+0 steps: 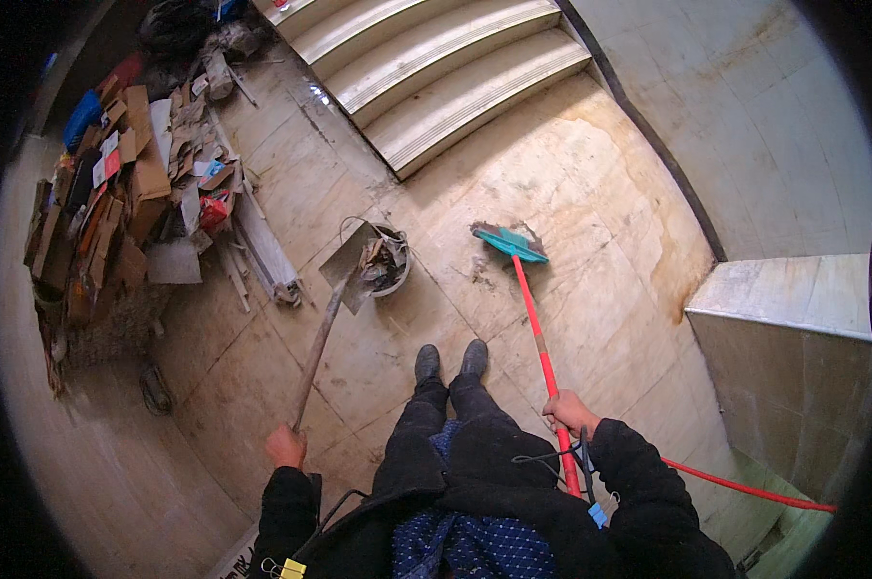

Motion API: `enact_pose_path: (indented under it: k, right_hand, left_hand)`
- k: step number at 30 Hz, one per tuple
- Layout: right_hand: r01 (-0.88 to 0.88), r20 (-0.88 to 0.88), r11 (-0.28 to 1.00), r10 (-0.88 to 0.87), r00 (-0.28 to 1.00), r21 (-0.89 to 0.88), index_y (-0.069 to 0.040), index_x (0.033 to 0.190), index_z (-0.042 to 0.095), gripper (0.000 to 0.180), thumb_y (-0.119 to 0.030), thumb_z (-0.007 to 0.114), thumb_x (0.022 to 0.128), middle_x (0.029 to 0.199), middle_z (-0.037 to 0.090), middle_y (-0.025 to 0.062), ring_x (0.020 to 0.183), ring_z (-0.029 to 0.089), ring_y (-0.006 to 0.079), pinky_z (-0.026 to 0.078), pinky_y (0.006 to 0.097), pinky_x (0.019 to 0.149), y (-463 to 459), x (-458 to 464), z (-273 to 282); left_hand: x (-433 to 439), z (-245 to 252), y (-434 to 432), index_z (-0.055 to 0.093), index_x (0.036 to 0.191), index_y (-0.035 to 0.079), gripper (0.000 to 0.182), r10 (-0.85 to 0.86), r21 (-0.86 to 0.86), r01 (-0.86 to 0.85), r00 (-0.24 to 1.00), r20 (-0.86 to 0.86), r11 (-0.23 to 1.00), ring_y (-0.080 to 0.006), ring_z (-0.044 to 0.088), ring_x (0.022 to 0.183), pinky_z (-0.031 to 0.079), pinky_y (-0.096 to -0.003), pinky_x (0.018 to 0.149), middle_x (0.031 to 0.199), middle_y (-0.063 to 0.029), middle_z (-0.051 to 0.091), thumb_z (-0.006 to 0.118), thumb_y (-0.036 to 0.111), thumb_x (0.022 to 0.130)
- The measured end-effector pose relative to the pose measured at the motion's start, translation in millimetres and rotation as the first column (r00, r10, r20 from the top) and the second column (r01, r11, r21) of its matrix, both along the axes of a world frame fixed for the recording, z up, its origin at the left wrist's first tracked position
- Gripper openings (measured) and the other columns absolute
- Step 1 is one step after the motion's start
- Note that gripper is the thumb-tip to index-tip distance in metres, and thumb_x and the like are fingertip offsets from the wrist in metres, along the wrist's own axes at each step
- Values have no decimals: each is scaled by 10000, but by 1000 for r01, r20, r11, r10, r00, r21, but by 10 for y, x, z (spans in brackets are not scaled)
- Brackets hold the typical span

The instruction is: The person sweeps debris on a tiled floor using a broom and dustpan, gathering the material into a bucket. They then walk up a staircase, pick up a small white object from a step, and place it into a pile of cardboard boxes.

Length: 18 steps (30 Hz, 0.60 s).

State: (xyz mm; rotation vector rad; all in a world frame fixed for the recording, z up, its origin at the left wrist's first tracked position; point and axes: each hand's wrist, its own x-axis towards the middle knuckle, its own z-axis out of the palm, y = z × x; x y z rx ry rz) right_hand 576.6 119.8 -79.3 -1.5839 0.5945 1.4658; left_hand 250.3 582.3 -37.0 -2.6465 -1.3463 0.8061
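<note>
My left hand is closed around the wooden handle of a shovel. The flat metal shovel blade rests at the left rim of a bucket, overlapping it. Dark rubble and brownish scraps fill the bucket, and its wire handle stands up at the back. In my right hand is the red handle of a broom. The teal broom head touches the floor, with a small heap of dark dirt along its far side.
Marble steps rise ahead. A large pile of cardboard and scraps lies left, beside pale long strips and a coiled cable. Black bags stand behind it. A stone ledge and a red hose or pole are right.
</note>
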Motion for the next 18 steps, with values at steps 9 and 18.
enact_pose_path:
  k: [9, 18]
  right_hand:
    - [-66, -12, 998, 66, 998, -12, -37, 667, 474, 155, -7, 602, 749, 544, 482, 57, 385, 466, 171, 410, 314, 379, 25, 46, 16]
    - [-135, 44, 990, 137, 990, -44, -6, 663, 512, 144, -31, 625, 748, 555, 523, 76, 404, 503, 182, 444, 341, 390, 69, -70, -139]
  left_hand:
    - [306, -41, 99, 542, 974, -37, 265, 685, -750, -661, 557, -470, 23, -253, 646, 638, 531, -352, 530, 784, -147, 640, 592, 205, 878]
    - [266, -108, -426, 486, 773, 62, 103, 855, -822, -499, 264, -446, -274, -157, 384, 431, 329, -306, 425, 596, -12, 431, 569, 95, 825]
